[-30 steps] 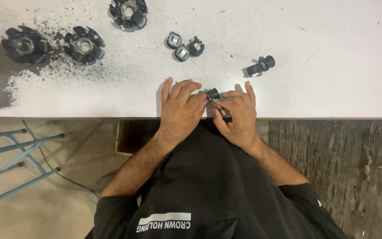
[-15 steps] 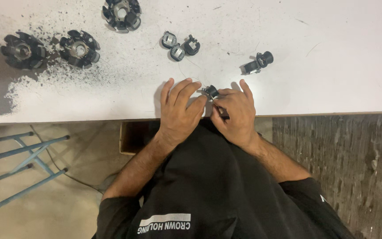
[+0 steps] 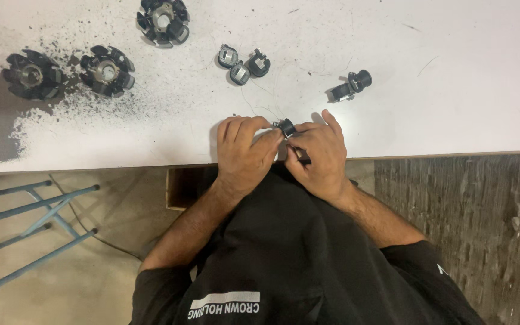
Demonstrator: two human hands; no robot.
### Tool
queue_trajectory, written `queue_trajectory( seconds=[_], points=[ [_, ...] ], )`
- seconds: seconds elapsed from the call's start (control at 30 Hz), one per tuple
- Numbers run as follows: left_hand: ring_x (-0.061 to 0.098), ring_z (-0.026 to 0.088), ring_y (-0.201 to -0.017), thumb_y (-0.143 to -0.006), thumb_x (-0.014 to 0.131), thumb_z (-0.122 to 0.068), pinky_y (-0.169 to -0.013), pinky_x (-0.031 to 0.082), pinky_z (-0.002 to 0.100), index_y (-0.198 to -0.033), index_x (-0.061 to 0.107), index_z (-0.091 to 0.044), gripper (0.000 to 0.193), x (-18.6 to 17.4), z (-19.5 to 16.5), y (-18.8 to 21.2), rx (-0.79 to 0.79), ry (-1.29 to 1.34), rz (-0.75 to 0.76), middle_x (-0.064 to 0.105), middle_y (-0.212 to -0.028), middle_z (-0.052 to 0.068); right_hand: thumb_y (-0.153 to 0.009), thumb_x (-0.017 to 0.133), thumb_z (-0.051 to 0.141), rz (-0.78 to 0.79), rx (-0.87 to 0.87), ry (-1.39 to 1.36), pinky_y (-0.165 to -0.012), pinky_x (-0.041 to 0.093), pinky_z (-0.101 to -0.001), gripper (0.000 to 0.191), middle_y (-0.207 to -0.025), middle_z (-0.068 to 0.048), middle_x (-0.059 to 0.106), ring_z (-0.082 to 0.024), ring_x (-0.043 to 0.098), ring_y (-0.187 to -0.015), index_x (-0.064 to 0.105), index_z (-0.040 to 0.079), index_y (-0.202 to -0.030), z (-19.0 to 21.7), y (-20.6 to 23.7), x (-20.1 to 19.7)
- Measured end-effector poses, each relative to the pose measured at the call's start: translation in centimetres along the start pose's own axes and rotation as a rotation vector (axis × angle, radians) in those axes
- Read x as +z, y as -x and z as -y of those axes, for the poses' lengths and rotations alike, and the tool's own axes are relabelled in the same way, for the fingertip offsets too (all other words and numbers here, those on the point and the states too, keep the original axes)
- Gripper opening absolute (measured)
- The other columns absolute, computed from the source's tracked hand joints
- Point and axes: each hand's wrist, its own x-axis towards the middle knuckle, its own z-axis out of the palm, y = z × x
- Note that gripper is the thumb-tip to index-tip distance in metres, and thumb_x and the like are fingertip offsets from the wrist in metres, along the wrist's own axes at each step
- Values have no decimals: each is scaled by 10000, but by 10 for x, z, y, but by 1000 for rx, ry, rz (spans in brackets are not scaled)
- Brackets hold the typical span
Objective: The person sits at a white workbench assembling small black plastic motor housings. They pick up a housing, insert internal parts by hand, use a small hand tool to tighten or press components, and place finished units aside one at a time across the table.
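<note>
My left hand [image 3: 247, 151] and my right hand [image 3: 319, 155] meet at the near edge of the white table [image 3: 452, 90]. Together they pinch a small black round part [image 3: 286, 127] between their fingertips. My right hand also grips a thin dark tool [image 3: 301, 157] that points at the part. A fine wire [image 3: 257, 103] trails from the part across the table. Just beyond my right hand lies a small black cylindrical part [image 3: 351, 86].
Three small round black-and-silver parts [image 3: 242, 64] cluster behind my hands. Three larger black wound stators [image 3: 105, 66] sit at the far left among dark specks and a worn grey patch. A blue metal frame [image 3: 37, 222] stands on the floor at left.
My hands have stayed together on the small part, with only slight finger shifts. The view has drifted a little.
</note>
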Motion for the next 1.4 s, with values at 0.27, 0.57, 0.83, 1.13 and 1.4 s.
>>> queue_trajectory(
  seconds=[0.27, 0.57, 0.83, 1.13, 1.4],
  points=[
    [604, 259, -1169, -866, 810, -120, -1069, 399, 495, -985, 718, -110, 151, -6, -2, -4, -117, 85, 45, 679, -1124, 22, -800, 811, -30, -23, -95, -8, -1201, 335, -572, 289, -975, -79, 686, -296, 701, -1153, 631, 70, -1002, -4, 5, 2],
    [613, 250, -1254, -875, 767, -87, -1156, 341, 537, -989, 713, -101, 127, -17, 9, 1, -184, 225, 150, 725, -1175, 14, -836, 795, -78, 19, -107, -63, -1233, 341, -565, 272, -974, -82, 690, -277, 715, -1156, 626, 56, -1001, 1, 11, 14],
    [599, 241, -1249, -887, 744, -76, -1159, 334, 541, -1028, 708, -92, 147, -22, 15, 8, -164, 249, 152, 717, -1162, 19, -844, 784, -104, 31, -99, -20, -1239, 352, -568, 265, -983, -95, 678, -275, 712, -1117, 638, 39, -1012, 15, 5, 18],
    [593, 282, -1151, -916, 762, -136, -1015, 418, 459, -1035, 696, -83, 146, -46, 9, 6, -141, 114, 24, 663, -1177, 75, -828, 708, -117, -14, -107, 7, -1267, 313, -577, 315, -1079, -103, 661, -307, 668, -1168, 659, 56, -1086, 23, 0, 0],
    [599, 303, -1028, -987, 732, -176, -870, 514, 432, -1172, 683, -36, 237, -48, 9, -16, -206, 154, 97, 639, -1141, 110, -826, 878, 337, 134, 34, 213, -1207, 130, -677, 513, -1207, -152, 554, -362, 467, -1306, 692, 24, -1188, 29, -20, -9]
  ],
)
